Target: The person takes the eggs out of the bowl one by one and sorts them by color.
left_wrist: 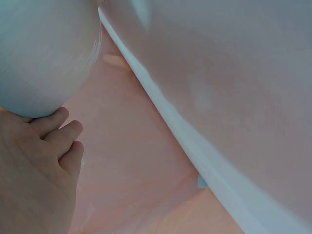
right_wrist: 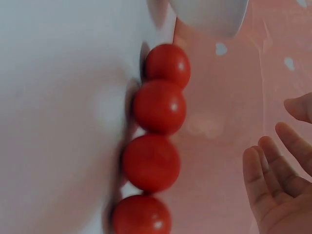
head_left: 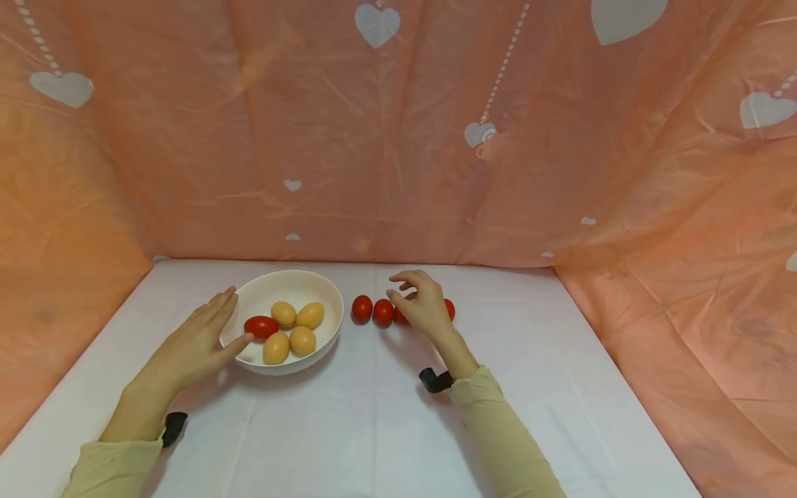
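A white bowl (head_left: 324, 349) on the left of the table holds several yellow egg-shaped pieces (head_left: 276, 348) and one red cherry tomato (head_left: 261, 326). My left hand (head_left: 193, 339) is at the bowl's left side, fingers straight, its thumb reaching over the rim; in the left wrist view its fingertips (left_wrist: 74, 129) lie against the outer wall. To the right of the bowl runs a row of red tomatoes (head_left: 362, 308), partly hidden by my right hand (head_left: 426, 304). That hand hovers over the row, thumb and fingers apart with nothing between them. Its spread fingers (right_wrist: 275, 175) show beside the row (right_wrist: 151, 162).
A white cloth covers the table (head_left: 311, 429). Orange sheeting with white hearts (head_left: 373, 152) hangs behind it and on both sides. Each wrist wears a small black camera mount (head_left: 435, 380).
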Demonstrator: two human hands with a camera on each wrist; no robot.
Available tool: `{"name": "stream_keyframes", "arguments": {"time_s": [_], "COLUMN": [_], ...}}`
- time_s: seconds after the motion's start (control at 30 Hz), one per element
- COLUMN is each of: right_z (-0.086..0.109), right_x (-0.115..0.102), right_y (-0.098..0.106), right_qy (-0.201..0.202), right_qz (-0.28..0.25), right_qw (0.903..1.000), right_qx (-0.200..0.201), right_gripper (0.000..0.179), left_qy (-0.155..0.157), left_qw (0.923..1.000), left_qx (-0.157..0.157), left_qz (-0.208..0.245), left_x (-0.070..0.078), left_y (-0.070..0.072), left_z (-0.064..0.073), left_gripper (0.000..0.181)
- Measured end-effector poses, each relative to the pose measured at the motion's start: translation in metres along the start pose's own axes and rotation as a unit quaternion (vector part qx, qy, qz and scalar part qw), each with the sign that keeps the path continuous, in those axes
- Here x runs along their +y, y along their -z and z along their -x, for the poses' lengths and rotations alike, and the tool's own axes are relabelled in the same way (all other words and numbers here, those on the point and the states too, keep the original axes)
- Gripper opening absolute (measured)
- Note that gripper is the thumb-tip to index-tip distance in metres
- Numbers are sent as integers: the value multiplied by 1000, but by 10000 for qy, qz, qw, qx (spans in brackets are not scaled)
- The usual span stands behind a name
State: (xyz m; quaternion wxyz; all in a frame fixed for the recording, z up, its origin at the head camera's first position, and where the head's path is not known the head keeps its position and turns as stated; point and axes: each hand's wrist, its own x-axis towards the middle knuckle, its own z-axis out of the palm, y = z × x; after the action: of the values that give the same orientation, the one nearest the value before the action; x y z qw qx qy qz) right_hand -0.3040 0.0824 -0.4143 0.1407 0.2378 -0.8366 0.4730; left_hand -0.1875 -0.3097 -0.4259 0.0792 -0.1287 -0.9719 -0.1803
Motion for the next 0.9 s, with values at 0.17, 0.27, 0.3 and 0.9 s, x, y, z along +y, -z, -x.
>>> {"name": "stream_keyframes", "arguments": {"time_s": [0.17,0.27,0.3,0.9], "right_z": [-6,-9,-10,-25], "right_x": [-14,-21,-23,-69], "right_y": [-11,-18,-20,-76], "right_qy": [110,227,281,1315], "right_qz": [-25,-27,-18,354], "right_qw": [9995,9985,9979,9617], "right_qx": [-293,-497,-576,-2377], "right_gripper": [23,23,24,32], "left_qy": [3,-5,-26,37], "left_qw": [10000,10000,10000,10000], "left_qx": [9,15,39,-35], "left_qz": [31,35,30,2], "left_x": [0,-1,-1,1], "left_y": [0,-1,-1,0], "left_z": [0,1,1,1], "left_gripper": [90,90,90,91]}}
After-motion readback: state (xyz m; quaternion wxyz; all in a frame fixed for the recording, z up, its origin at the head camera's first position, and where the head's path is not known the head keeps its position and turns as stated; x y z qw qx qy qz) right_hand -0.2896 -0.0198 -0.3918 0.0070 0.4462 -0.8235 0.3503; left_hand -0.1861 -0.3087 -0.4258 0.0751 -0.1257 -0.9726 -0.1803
